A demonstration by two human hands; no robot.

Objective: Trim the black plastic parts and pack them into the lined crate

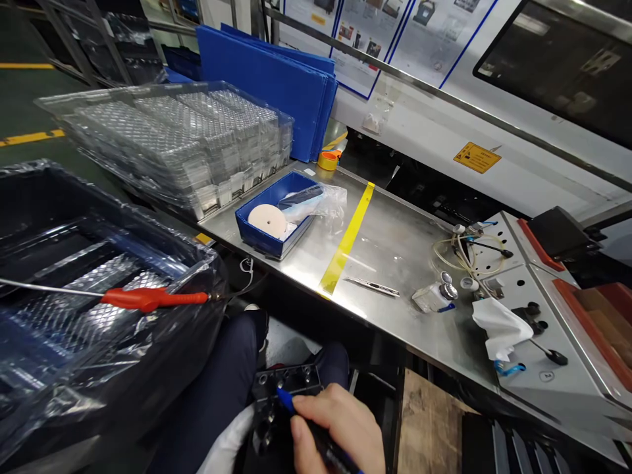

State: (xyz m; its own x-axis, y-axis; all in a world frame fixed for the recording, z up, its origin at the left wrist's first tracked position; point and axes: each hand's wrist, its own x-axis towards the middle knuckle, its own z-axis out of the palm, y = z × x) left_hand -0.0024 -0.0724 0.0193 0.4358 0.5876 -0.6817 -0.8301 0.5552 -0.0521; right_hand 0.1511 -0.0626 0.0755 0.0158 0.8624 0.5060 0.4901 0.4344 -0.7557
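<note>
Head view looks down on a black part (276, 428) with round, bolt-like fittings, held low over the person's lap at the bottom of the frame, in front of the workbench (395, 243). The right hand (340, 421) is bare, its thumb and fingers pressed together on a dark pen (285, 400) with a blue end. That blue end points at the part's upper face; whether it touches cannot be told. The left hand (228, 442), in white covering, lies against the part's left side; its fingers are hidden, so how they close cannot be told.

On the metal bench, a yellow stripe (348, 237) runs from front to back. Left of it sits a blue box (266, 248) with a pale disc (266, 220) and a clear bag (332, 203) that hangs over its right edge. Right of the stripe lie a slim knife (372, 286) and, farther right, a small bottle (429, 298). Crumpled white paper (501, 326) rests against a grey control box (513, 263). Clear trays (197, 135) are stacked at the bench's left end, beside upright blue sheets (266, 89). Nearer the person, a red-handled tool (153, 298) lies across a container lined with black plastic (162, 375).
</note>
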